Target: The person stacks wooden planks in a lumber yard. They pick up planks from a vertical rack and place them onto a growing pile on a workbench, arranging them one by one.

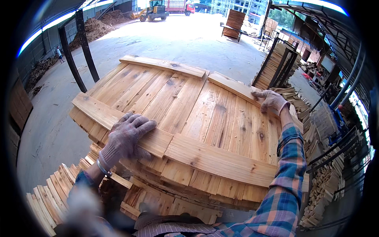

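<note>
Two slatted wooden panels lie side by side on top of a stack, a left panel (158, 94) and a right panel (233, 122). Each has planks joined by a cross board along its near and far edges. My left hand (128, 134), in a dusty knit glove, grips the near cross board (94, 110) of the left panel, fingers on top and thumb at the edge. With its fingers bent over the far cross board (233, 87), my gloved right hand (272, 102) holds the right panel. The undersides of both panels are hidden.
Loose boards (51, 197) are piled at the near left, and more wood pieces (323, 189) at the right. A rack of stacked slats (276, 67) stands beyond my right hand. Dark posts (81, 51) rise at left. A loader (154, 11) and a person (59, 53) are far off.
</note>
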{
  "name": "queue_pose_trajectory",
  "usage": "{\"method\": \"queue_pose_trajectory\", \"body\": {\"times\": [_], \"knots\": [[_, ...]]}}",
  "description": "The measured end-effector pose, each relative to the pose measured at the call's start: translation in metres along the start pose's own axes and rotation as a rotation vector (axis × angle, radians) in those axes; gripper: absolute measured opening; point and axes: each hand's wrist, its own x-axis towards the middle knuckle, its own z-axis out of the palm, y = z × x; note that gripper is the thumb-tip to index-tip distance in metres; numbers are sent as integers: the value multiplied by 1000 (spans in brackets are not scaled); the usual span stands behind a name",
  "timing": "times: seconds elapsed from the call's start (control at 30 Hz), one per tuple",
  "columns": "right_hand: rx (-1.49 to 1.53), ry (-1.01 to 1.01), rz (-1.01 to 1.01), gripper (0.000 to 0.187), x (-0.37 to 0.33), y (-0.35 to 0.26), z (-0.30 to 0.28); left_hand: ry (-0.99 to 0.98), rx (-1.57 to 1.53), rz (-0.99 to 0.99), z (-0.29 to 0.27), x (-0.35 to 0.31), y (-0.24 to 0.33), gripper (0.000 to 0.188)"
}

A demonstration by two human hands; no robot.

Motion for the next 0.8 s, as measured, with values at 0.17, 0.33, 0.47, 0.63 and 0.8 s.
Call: {"method": "queue_pose_trajectory", "body": {"times": [0.17,0.33,0.47,0.63,0.8], "knots": [[82,67,-197,77,38,-14,-4,-41,4,-38,-15,-9,1,94],[-214,233,-286,86,55,9,-10,-84,11,-85,-5,3,-2,95],[-229,321,-227,64,59,-16,14,-7,24,-35,-14,-9,-7,90],[-253,241,-30,68,47,-4,4,9,-27,27,9,5,-6,94],[-156,234,-144,90,66,14,-3,72,-24,114,14,7,-2,95]]}}
